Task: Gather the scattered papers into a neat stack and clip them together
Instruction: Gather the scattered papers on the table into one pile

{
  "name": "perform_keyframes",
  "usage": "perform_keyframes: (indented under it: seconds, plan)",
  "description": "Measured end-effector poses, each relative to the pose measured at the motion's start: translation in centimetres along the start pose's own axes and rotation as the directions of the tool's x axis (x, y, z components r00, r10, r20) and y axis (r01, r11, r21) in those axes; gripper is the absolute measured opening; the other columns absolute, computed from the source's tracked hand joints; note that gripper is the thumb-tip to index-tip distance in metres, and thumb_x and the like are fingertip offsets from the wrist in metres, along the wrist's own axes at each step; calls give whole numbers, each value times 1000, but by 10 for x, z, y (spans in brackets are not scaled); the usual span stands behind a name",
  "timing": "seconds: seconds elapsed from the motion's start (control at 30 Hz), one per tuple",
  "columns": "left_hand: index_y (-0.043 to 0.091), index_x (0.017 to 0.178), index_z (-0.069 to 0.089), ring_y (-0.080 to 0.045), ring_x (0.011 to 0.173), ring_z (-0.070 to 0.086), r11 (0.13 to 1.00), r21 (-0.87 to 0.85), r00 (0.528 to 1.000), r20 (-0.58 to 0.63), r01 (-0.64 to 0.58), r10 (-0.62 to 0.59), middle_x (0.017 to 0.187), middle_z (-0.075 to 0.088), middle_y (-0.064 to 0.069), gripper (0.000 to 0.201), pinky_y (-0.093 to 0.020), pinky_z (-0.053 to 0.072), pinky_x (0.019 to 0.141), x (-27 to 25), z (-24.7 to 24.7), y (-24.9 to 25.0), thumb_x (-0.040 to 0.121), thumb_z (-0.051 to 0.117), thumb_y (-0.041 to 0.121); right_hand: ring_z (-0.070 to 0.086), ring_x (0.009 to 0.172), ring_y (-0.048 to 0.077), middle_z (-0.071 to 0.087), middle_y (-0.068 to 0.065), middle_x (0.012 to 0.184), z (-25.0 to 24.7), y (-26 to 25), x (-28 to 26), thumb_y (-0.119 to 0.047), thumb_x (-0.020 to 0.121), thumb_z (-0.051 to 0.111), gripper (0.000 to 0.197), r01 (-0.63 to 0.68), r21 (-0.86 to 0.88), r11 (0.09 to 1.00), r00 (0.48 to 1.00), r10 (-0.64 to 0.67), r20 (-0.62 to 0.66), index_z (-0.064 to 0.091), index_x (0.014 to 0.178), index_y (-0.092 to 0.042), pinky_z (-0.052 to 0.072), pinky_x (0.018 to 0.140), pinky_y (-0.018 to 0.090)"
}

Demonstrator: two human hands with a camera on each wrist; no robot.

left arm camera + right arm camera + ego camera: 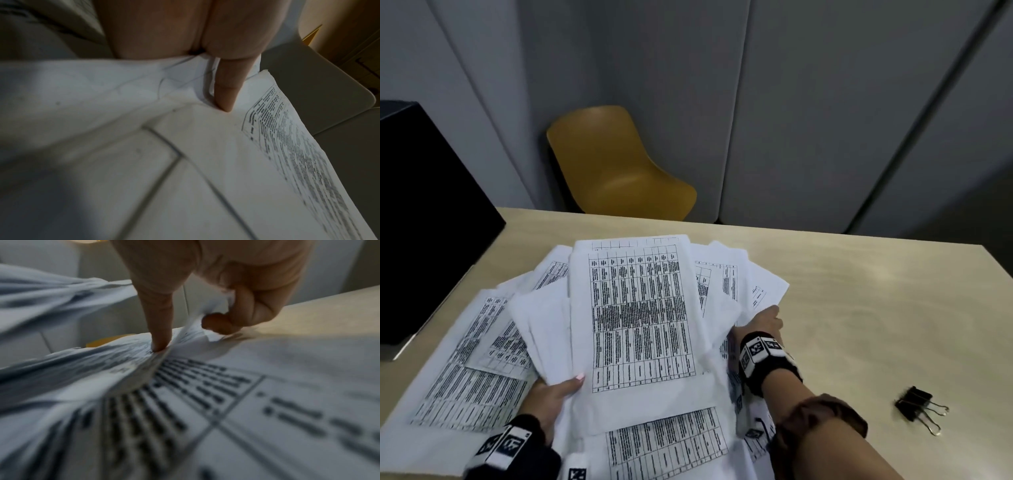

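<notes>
dim, soft light | head view sharp, edges bowed | both wrist views blurred, shadowy

Right hand (205, 280) over printed papers (205, 402): thumb pressed onto crumpled sheet edges, curled fingers (257, 305) pinching sheet corner. Printed tables blurred. Desk (329, 311) surface at right. Yellow patch behind, unidentifiable.

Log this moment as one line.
both hands gripping papers | sheets fanned, unstacked | binder clips untouched on table

A pale wood-grain table (859, 274) carries fanned printed papers (465, 387) and 2 black binder clips (914, 404) (lying right).
</notes>
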State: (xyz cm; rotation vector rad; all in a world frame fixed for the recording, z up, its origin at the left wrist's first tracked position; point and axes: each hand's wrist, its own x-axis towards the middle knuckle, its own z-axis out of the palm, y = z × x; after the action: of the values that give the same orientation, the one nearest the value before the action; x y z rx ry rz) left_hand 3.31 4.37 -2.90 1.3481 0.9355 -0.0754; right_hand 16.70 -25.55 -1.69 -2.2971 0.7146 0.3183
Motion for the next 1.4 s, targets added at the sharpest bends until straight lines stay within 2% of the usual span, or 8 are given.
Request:
perform_keyframes:
  seconds: [0.27,0.37,0.53,0.77,0.93,1.1,1.27,1.4]
  plan:
    - [-11,120,52,-41,111,56,1000,-3,1000,-11,21,-21,120,60,-26,40,-51,40,101,0,1,-2,83,59,2,48,116,40,31,23,135,7,-17,-2,-20,79,60,88,-21,11,1000,999,21,-30,2,143,-3,45,95,44]
    - [-8,120,52,-40,111,57,999,-21,999,-24,26,-26,120,60,-26,43,-53,40,101,2,1,-4,80,62,2,54,113,34,49,16,125,6,-11,-1,-21,81,59,91,-5,131,991,1000,7,-13,-5,144,-7,45,92,41]
    - [-9,118,54,-40,111,57,999,-29,998,-62,22,-24,121,60,-27,40,-53,38,103,5,1,-3,80,63,-2,65,90,31,69,14,97,-12,2,9,-18,71,69,44,39,130,991,992,-54,116,59,113,-6,52,82,34]
    - [-13,118,53,-44,112,56,999,-6,999,25,47,-47,121,59,-30,39,-56,38,102,-1,8,1,80,59,-5,56,55,18,60,7,68,-55,41,3,-13,85,62,29,122,129,984,979,-140,145,55,108,2,45,50,22]
    - [-12,116,55,-42,110,57,998,50,998,49,40,-42,119,60,-28,37,-56,39,102,-9,21,2,80,61,-3,54,58,20,60,8,69,-51,81,-18,-6,80,66,25,-20,431,902,983,-61,173,58,104,-2,46,51,21]
    - [-10,118,53,-30,97,55,990,137,995,98,-22,9,121,60,-26,35,-38,40,90,-18,34,5,84,57,-5,62,76,27,67,14,80,-47,93,-26,-11,85,57,25,82,320,944,995,-61,-75,65,105,1,49,71,32]
    - [-12,117,53,-36,107,57,972,221,996,64,-79,66,124,57,-28,35,-34,37,88,-26,39,9,83,57,-6,52,58,19,61,12,78,-80,95,-30,-14,89,54,22,99,279,955,983,-51,-174,63,106,-4,35,52,19]
    - [-12,115,53,-39,115,54,961,256,994,68,-103,88,123,58,-27,34,-37,38,94,-28,42,11,83,59,-4,55,74,28,59,17,86,-89,101,-27,-9,89,52,21,119,291,949,973,-53,-226,53,107,1,44,68,30]
